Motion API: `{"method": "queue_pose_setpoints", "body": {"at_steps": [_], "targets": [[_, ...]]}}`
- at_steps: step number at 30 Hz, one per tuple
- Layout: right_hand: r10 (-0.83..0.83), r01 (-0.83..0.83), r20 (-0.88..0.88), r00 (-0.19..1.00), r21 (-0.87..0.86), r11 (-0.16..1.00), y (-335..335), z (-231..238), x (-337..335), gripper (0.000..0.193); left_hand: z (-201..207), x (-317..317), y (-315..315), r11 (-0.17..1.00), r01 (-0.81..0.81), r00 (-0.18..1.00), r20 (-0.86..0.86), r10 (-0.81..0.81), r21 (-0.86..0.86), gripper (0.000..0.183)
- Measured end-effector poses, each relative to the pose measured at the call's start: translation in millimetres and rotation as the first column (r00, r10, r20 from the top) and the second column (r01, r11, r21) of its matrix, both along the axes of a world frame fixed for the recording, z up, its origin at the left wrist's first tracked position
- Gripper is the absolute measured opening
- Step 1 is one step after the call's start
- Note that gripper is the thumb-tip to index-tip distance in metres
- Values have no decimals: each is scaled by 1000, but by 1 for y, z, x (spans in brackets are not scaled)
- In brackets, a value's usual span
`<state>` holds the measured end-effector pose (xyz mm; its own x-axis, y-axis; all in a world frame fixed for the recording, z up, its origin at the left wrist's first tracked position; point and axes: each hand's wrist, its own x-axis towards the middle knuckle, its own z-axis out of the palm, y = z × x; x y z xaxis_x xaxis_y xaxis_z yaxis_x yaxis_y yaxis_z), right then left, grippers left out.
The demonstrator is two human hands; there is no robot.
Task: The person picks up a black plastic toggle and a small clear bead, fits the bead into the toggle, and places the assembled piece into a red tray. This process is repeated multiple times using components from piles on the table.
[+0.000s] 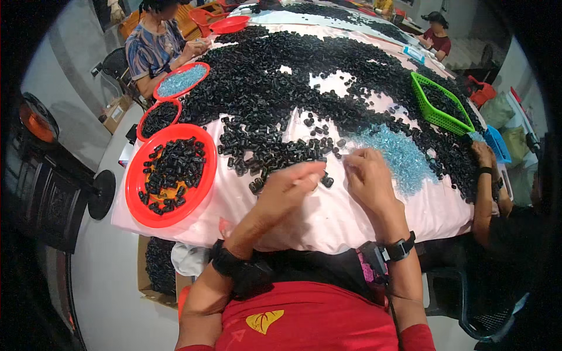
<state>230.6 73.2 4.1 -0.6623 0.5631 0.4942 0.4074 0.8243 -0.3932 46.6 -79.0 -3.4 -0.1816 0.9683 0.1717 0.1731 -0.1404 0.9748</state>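
Note:
My left hand (295, 182) is over the pink-white table cover, its fingers closed and slightly blurred, with the tips pointing at my right hand. Whatever it holds is too small to make out. A short gap away, my right hand (370, 175) has its fingertips pinched together, and they hide anything between them. Just beyond both hands lie loose short black plastic pieces (266, 137), like small caps or tubes. Beside my right hand spreads a pile of small transparent bluish pieces (398, 158). One black piece (328, 182) rests close to my left fingertips.
On the left stand a red basin (134, 193) of black pieces and smaller red trays (140, 126). A green basket (430, 117) sits at the right. Co-workers sit at the far left (155, 47), far right (439, 41) and near right (486, 175). A fan (41, 117) stands left.

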Motion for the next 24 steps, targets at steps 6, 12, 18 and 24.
{"method": "queue_pose_setpoints", "body": {"at_steps": [6, 12, 18, 24], "targets": [[-23, 20, -47, 999, -69, 997, -2, 4, 0, 18, 0, 17, -4, 987, 32, 700, -709, 89, 156, 39], [-40, 48, 66, 997, -118, 992, 1, 6, 4, 20, 13, -7, -11, 980, -169, 782, -591, 196, 101, 28], [18, -9, 121, 992, -75, 997, -6, 11, 2, 17, 2, -10, -11, 963, -131, 809, -536, 240, 234, 20], [47, -42, 76, 996, -67, 997, -4, 5, 1, 14, -2, -12, -8, 980, -94, 734, -653, 187, 175, 26]]}}
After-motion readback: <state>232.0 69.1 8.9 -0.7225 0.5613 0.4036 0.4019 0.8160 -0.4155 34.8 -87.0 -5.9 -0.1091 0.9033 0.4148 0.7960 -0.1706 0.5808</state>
